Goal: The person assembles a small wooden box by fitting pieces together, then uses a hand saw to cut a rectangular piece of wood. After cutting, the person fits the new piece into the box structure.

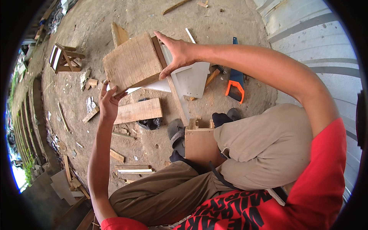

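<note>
In front of me, a thick rough wooden board (132, 61) is held up off the ground between my two hands. My left hand (109, 102) grips its near left corner, thumb and fingers at the edge. On the right end, my right hand (179, 54) spans the board, thumb at the near corner and fingers at the far one. A narrow wooden strip (175, 94) with a pale face runs along that end and down toward my legs; whether it is joined to the board I cannot tell. Another wooden piece (119, 34) sticks out behind the board.
White sheet pieces (193, 82) lie beyond. Right of them are a hammer (213, 76) and an orange-handled saw (235, 86). A plank (140, 111) rests over a black bag (150, 123). A wooden box (200, 143) stands between my legs; a small stool (65, 57) is far left.
</note>
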Demonstrator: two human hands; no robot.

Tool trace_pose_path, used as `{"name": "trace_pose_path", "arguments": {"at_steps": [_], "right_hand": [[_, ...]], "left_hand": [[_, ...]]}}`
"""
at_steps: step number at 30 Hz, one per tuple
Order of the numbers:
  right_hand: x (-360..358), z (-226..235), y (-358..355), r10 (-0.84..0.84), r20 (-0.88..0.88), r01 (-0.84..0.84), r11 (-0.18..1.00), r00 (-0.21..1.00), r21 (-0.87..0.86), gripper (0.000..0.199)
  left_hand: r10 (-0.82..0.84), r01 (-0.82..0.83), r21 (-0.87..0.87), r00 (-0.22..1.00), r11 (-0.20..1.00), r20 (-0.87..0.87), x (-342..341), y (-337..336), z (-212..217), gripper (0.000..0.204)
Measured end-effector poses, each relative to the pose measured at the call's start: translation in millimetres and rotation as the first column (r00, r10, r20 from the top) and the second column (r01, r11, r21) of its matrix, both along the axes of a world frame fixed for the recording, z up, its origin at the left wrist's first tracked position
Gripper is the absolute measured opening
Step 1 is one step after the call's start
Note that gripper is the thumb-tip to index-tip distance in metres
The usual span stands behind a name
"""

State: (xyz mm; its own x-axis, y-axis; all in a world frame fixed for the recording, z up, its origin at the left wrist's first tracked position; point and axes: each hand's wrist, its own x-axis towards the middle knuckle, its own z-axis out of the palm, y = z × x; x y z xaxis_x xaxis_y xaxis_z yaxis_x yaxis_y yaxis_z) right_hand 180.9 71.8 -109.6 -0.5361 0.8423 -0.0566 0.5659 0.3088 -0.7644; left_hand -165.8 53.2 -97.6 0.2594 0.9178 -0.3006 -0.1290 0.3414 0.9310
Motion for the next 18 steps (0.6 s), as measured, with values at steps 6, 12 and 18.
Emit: {"name": "trace_pose_path", "arguments": {"at_steps": [6, 12, 18], "right_hand": [[-1.9, 7.8, -0.5, -0.034, -0.005, 0.033, 0.996, 0.999, -0.078, 0.155], [-1.2, 6.5, 0.4, -0.025, -0.026, 0.024, 0.997, 0.999, -0.069, 0.152], [-1.2, 9.5, -1.1, -0.037, -0.016, 0.035, 0.994, 0.999, -0.104, 0.149]], "left_hand": [[-0.002, 0.002, 0.003, 1.0, 1.0, -0.024, -3.3, 1.4, 1.2, 0.055], [-0.02, 0.021, 0.027, 0.999, 0.999, -0.051, 4.6, 1.2, 5.6, 0.066], [-0.006, 0.007, 0.012, 0.998, 1.0, -0.057, 3.0, -1.6, 3.3, 0.066]]}}
